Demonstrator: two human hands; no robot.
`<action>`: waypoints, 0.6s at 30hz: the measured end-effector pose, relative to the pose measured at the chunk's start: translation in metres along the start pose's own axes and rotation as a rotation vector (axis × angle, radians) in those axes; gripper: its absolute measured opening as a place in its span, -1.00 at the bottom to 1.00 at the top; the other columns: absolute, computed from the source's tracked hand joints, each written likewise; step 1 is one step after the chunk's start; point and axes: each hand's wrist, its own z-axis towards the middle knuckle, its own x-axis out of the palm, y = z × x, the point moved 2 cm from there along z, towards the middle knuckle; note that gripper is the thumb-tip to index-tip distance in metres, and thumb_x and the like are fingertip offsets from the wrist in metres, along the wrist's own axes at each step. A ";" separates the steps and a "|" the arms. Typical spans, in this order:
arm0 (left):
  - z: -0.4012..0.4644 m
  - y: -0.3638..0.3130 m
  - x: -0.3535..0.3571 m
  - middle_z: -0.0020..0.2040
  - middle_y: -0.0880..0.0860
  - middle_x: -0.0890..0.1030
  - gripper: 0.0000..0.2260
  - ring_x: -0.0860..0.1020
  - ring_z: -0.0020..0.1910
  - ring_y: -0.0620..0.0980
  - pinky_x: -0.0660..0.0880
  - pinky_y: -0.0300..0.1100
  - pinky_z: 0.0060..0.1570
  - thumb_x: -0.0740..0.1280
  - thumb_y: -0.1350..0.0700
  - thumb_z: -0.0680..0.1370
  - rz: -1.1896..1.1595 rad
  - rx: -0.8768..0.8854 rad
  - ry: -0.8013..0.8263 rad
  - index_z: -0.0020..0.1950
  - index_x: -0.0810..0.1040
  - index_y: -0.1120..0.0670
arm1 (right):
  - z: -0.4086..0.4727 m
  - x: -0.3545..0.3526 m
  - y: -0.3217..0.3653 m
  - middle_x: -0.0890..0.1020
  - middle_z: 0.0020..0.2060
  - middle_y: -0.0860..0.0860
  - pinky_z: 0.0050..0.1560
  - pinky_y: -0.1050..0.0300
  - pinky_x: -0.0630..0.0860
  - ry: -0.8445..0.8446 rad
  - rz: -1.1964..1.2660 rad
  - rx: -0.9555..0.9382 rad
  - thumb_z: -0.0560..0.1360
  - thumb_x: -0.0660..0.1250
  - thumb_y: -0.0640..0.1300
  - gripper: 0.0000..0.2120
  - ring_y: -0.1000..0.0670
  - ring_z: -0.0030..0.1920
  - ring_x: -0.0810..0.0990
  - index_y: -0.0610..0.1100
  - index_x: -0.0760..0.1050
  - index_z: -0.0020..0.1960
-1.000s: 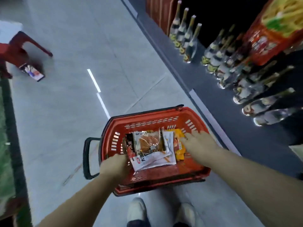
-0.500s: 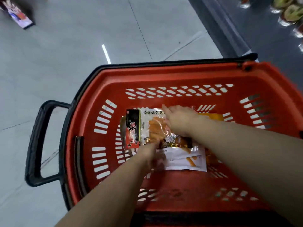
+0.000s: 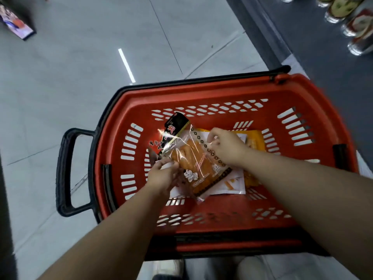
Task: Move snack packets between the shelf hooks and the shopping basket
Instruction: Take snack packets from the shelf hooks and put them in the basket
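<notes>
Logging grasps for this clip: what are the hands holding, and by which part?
Both hold the clear snack packet of orange sticks: left hand grips its near-left edge, right hand pinches its dotted right edge.

One red basket (image 3: 220,91); four snack packets (image 3: 193,158) visible inside; two hands (image 3: 226,146); four bottles (image 3: 351,19).

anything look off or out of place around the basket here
One thing: a packet lies on the bare floor at the far left, away from the red basket and the shelf. Inside the basket, both hands, left hand and right hand, grip a clear snack packet, tilted but intact.
</notes>
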 end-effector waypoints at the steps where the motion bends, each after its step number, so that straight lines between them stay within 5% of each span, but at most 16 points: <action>1: -0.010 -0.004 -0.003 -0.21 0.11 0.61 -0.87 0.57 -0.27 -0.01 0.46 -0.22 -0.26 0.32 0.27 0.56 0.017 0.003 0.014 -0.05 0.49 0.05 | -0.009 -0.002 0.000 0.45 -0.31 -0.07 -0.58 0.27 0.23 -0.006 0.064 0.017 0.58 0.18 -0.31 -0.86 0.02 -0.47 0.33 -0.09 0.41 -0.01; 5: -0.058 -0.020 -0.010 -0.25 0.09 0.67 -0.86 0.63 -0.30 -0.04 0.47 -0.28 -0.43 0.36 0.29 0.53 0.046 0.029 0.077 0.05 0.51 0.12 | -0.052 -0.018 0.006 0.46 -0.27 -0.02 -0.56 0.29 0.26 -0.004 0.185 0.089 0.58 0.15 -0.31 -0.73 0.05 -0.49 0.33 -0.09 0.43 0.22; 7: -0.084 -0.036 -0.011 -0.29 0.04 0.68 -0.88 0.64 -0.21 0.00 0.51 -0.22 -0.27 0.37 0.30 0.51 0.076 0.072 0.101 -0.02 0.51 0.12 | -0.073 -0.031 0.014 0.45 -0.22 0.02 -0.53 0.30 0.28 -0.019 0.232 0.087 0.58 0.18 -0.29 -0.71 0.05 -0.47 0.34 -0.11 0.44 0.26; 10: -0.126 -0.076 -0.006 -0.16 0.06 0.69 -0.83 0.64 -0.13 0.01 0.52 -0.13 -0.03 0.41 0.25 0.50 0.193 0.189 0.170 0.06 0.57 0.07 | -0.109 -0.059 0.037 0.41 -0.32 0.11 -0.37 0.25 0.33 -0.104 0.308 0.040 0.55 0.28 -0.13 -0.97 0.08 -0.36 0.38 -0.01 0.46 -0.03; 13: -0.179 -0.126 0.008 -0.06 0.12 0.68 -0.74 0.62 -0.09 0.08 0.53 0.01 0.07 0.42 0.18 0.49 0.308 0.312 0.243 0.17 0.59 0.11 | -0.144 -0.096 0.066 0.50 -0.28 -0.07 -0.21 0.06 0.46 -0.176 0.370 0.015 0.56 0.29 -0.12 -0.86 -0.02 -0.31 0.42 -0.16 0.49 -0.15; 15: -0.216 -0.161 0.020 -0.07 0.15 0.69 -0.78 0.63 -0.11 0.19 0.55 0.09 0.02 0.40 0.17 0.51 0.378 0.406 0.298 0.15 0.62 0.12 | -0.171 -0.128 0.090 0.47 -0.34 -0.06 -0.33 0.06 0.46 -0.208 0.467 0.013 0.57 0.28 -0.16 -0.84 -0.02 -0.39 0.41 -0.14 0.47 -0.18; 18: -0.278 -0.217 0.039 -0.09 0.20 0.69 -0.86 0.67 -0.30 0.06 0.61 -0.14 -0.34 0.37 0.16 0.53 0.453 0.503 0.384 0.09 0.61 0.09 | -0.213 -0.180 0.128 0.36 -0.41 0.01 -0.48 0.24 0.33 -0.282 0.610 0.002 0.56 0.28 -0.19 -0.83 0.05 -0.52 0.33 -0.08 0.42 -0.21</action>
